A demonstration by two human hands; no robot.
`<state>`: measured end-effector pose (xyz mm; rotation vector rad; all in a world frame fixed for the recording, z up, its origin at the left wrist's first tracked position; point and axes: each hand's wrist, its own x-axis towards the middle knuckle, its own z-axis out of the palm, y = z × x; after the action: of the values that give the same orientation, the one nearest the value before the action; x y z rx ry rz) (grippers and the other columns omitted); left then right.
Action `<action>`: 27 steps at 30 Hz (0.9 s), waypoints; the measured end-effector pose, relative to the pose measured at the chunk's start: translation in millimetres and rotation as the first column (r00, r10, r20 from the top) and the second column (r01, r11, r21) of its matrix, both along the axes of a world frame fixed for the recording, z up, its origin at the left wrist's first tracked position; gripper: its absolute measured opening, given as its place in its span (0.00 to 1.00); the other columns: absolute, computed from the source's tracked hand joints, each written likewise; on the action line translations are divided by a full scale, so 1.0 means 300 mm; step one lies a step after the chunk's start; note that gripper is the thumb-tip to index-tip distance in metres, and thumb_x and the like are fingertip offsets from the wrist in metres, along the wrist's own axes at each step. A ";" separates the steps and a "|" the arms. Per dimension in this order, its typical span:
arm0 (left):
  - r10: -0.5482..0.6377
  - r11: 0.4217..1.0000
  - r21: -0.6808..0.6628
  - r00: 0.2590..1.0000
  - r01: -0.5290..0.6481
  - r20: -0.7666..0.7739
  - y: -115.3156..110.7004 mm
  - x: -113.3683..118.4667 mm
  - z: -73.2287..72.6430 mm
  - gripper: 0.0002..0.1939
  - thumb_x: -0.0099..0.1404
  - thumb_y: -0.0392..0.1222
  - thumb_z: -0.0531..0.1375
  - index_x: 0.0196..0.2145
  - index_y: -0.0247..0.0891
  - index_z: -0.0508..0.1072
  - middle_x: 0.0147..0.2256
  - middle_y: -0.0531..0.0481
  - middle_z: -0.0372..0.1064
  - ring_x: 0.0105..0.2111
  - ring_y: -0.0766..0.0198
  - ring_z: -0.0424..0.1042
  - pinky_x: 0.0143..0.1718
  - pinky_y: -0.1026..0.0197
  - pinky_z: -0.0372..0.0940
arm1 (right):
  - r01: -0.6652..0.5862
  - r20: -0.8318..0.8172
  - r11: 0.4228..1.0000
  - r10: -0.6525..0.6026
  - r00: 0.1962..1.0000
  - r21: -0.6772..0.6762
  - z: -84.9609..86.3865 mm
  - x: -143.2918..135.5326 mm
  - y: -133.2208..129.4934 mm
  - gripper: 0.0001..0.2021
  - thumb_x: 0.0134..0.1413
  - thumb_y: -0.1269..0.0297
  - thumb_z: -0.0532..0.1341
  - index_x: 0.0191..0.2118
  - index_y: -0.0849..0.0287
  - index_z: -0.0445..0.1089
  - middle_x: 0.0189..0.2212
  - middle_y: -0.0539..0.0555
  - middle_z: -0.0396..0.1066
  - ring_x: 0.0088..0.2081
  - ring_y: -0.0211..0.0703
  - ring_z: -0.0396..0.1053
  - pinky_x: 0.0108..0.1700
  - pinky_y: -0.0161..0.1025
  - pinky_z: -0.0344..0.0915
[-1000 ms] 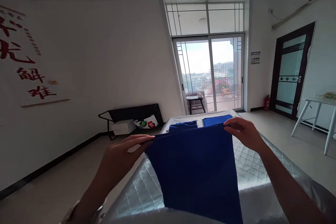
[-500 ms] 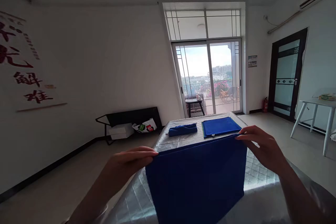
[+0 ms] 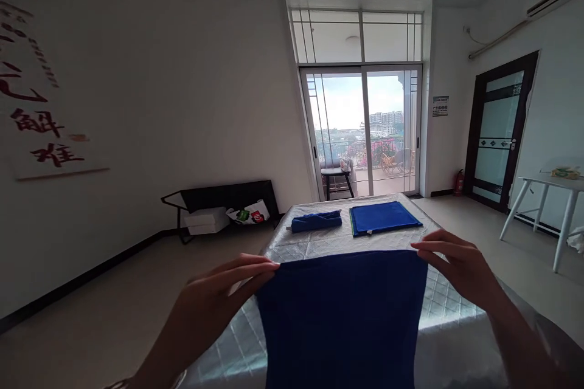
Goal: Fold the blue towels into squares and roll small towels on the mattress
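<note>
A dark blue cloth (image 3: 342, 316) hangs upright in front of me, its top edge stretched between my hands. My left hand (image 3: 228, 285) pinches the upper left corner between thumb and fingers. At the upper right corner, my right hand (image 3: 456, 261) grips the cloth the same way. The lower part of the cloth runs out of the picture. Beyond it, on the silvery quilted cover (image 3: 314, 249), lie a rolled blue cloth (image 3: 316, 221) and, to its right, a flat folded blue cloth (image 3: 385, 217) with a small white tag.
A black bench (image 3: 223, 197) with a white box (image 3: 201, 220) and a printed bag (image 3: 250, 213) stands by the left wall. On the right are a white stool (image 3: 552, 185), a dark-framed door (image 3: 502, 134) and a fire extinguisher (image 3: 458, 182). Sliding glass doors (image 3: 362, 127) are ahead.
The cloth's top edge has become more level and sags slightly, with its right end a little lower. Both hands still hold the corners. My view has shifted slightly.
</note>
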<state>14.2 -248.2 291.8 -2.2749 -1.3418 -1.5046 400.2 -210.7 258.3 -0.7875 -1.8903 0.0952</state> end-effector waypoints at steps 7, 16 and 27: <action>0.017 1.000 0.004 0.999 -0.017 -0.051 -0.027 -0.022 0.018 0.18 0.61 0.65 0.61 0.31 0.53 0.83 0.31 0.56 0.80 0.27 0.62 0.78 0.31 0.65 0.75 | -0.091 0.184 0.991 0.108 0.977 -0.098 -0.027 0.005 0.007 0.14 0.66 0.52 0.58 0.46 0.48 0.79 0.38 0.54 0.79 0.36 0.45 0.78 0.37 0.40 0.78; -0.016 0.999 0.030 0.997 0.019 -0.082 -0.054 -0.038 0.008 0.13 0.61 0.60 0.63 0.36 0.54 0.82 0.33 0.57 0.81 0.27 0.63 0.78 0.32 0.65 0.75 | -0.126 0.206 0.992 0.122 0.971 0.006 0.019 0.051 -0.081 0.10 0.67 0.60 0.58 0.48 0.48 0.76 0.39 0.54 0.77 0.38 0.42 0.76 0.37 0.36 0.75; -0.279 0.952 -0.185 0.940 0.244 -0.197 -0.034 -0.027 -0.017 0.09 0.67 0.48 0.60 0.34 0.50 0.81 0.37 0.53 0.80 0.32 0.63 0.80 0.32 0.68 0.73 | -0.043 0.320 0.995 0.013 0.947 0.089 0.014 0.103 -0.098 0.14 0.69 0.62 0.52 0.52 0.46 0.73 0.44 0.56 0.75 0.42 0.42 0.76 0.38 0.34 0.74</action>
<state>6.2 -258.5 286.6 -2.7203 -1.1712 -1.1951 431.2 -240.0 262.4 -0.7451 -2.1943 -0.1108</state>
